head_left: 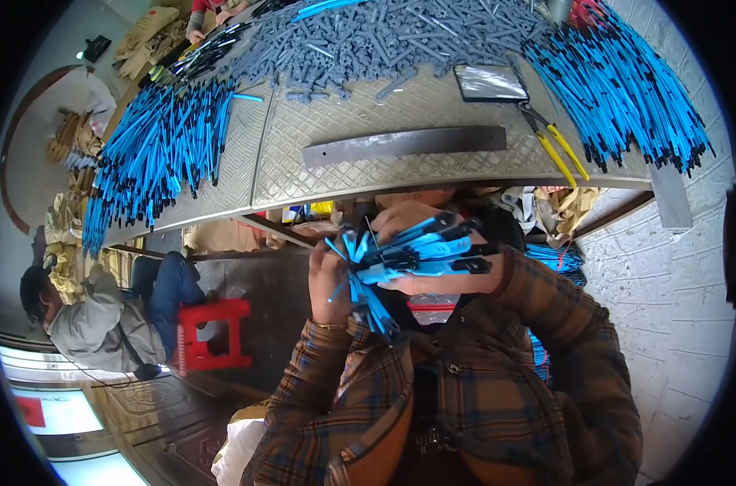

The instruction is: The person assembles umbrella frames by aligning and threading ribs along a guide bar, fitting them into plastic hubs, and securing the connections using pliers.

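Note:
A bundle of thin blue rods with black ends (pixel 445 245) is held in front of my chest, above my lap and just below the table's near edge. My right hand (pixel 404 223) is wrapped round the bundle from the right, partly hidden behind the rods. On the left side, my left hand (pixel 327 279) has its fingers closed at the bundle's near end, where rod ends fan out. A thin dark strand sticks up between the hands; what it is I cannot make out.
On the table (pixel 287 174) lie a dark metal strip (pixel 404 146), yellow-handled pliers (pixel 556 146), a flat dark-framed tray (pixel 491 83) and a heap of grey plastic parts (pixel 368 49). Blue rods are piled left (pixel 170 146) and right (pixel 627 93). A red stool (pixel 214 334) and a seated person (pixel 101 324) are at left.

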Demonstrator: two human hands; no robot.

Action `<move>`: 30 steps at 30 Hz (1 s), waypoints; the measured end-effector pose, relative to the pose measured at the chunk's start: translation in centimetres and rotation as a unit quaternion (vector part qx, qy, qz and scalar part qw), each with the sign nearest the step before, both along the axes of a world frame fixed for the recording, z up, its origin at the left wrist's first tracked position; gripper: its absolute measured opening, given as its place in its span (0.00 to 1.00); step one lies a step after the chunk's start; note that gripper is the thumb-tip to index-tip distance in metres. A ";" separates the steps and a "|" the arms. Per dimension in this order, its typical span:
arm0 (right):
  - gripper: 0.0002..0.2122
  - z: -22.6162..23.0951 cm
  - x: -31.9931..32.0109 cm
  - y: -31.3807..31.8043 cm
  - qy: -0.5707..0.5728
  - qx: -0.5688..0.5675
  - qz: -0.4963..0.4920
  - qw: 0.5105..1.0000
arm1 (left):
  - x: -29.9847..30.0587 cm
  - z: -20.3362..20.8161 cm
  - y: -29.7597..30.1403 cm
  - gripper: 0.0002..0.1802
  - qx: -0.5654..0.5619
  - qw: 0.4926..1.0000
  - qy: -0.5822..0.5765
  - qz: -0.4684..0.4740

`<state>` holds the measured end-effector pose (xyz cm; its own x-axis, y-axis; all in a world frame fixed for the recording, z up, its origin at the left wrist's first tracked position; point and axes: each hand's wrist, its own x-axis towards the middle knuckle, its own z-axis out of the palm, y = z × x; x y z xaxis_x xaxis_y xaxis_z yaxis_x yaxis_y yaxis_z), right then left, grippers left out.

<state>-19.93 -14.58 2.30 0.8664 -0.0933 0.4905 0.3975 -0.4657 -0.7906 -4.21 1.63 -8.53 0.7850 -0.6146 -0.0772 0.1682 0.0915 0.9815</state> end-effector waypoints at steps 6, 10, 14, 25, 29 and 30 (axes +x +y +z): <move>0.21 -0.4 -1.5 1.4 0.185 0.098 0.044 0.977 | -1.2 7.7 1.7 0.12 -0.076 0.959 0.122 -0.243; 0.19 -1.4 -1.1 2.1 0.203 0.077 0.068 0.974 | -0.4 10.1 1.6 0.13 -0.024 0.907 0.111 -0.407; 0.20 -2.6 -0.7 2.2 0.187 0.018 0.055 0.981 | -0.6 11.6 1.4 0.11 0.067 0.894 0.148 -0.418; 0.32 -2.0 0.4 2.5 0.151 -0.152 0.033 0.976 | 0.0 11.9 2.1 0.07 0.128 0.883 0.205 -0.402; 0.44 -3.3 0.7 1.7 0.200 0.198 0.205 0.937 | -0.1 12.0 1.6 0.05 0.132 0.898 0.201 -0.368; 0.46 -3.4 0.7 1.4 0.208 0.299 0.214 0.907 | 0.2 12.0 1.3 0.06 0.120 0.897 0.196 -0.378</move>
<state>-19.24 -13.18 -1.13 0.9844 0.1530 0.0865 0.0512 0.2216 -0.9738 -4.05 2.95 3.44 0.0334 -0.8883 -0.4580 0.4295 -0.4010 0.8092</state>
